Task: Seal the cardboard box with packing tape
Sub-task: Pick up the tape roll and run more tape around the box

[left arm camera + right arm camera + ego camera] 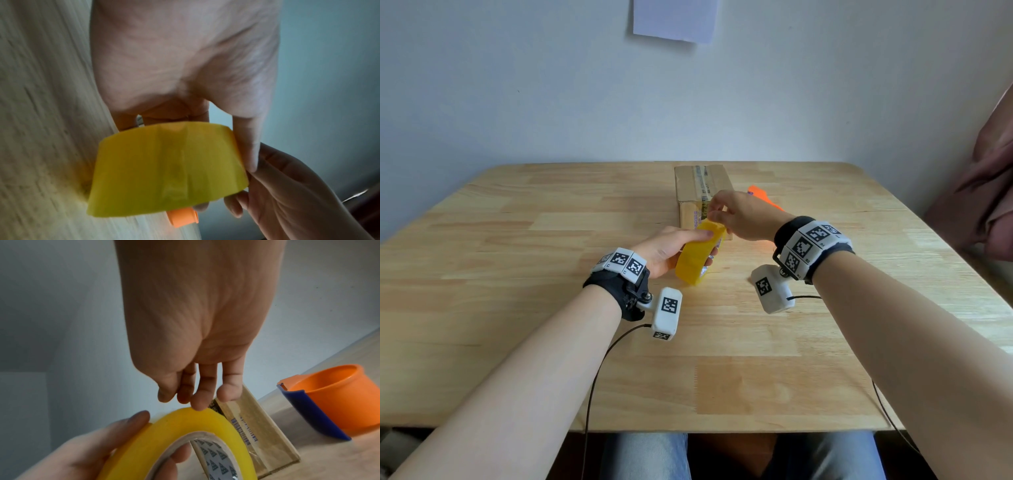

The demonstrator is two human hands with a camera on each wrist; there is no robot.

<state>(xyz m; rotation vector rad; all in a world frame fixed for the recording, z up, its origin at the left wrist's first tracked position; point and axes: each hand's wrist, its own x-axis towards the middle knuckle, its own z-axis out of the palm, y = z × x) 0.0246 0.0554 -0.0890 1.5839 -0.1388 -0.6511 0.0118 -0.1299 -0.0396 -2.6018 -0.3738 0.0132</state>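
The left hand (667,251) is gripping a yellow roll of packing tape (697,255) just above the wooden counter (517,240), thumb lying along the top of the roll and fingers curling through its core from below. In the right wrist view the roll (185,431) is standing on edge, its pale inner core and printed liner showing. The right hand (743,216) is hovering over the far top edge of the roll, its fingertips (198,402) bunching together and touching the yellow outer surface; whether they are actually pinching a loose tape end I cannot tell. The cardboard box (702,192) is sitting on the counter just beyond the roll, toward the far middle, flaps closed, with a strip of older clear tape running along its top seam and a printed label on its near face. To the right of the box, an orange tape dispenser (337,399) with a blue edge is lying on the counter, partly hidden behind the right hand in the head view
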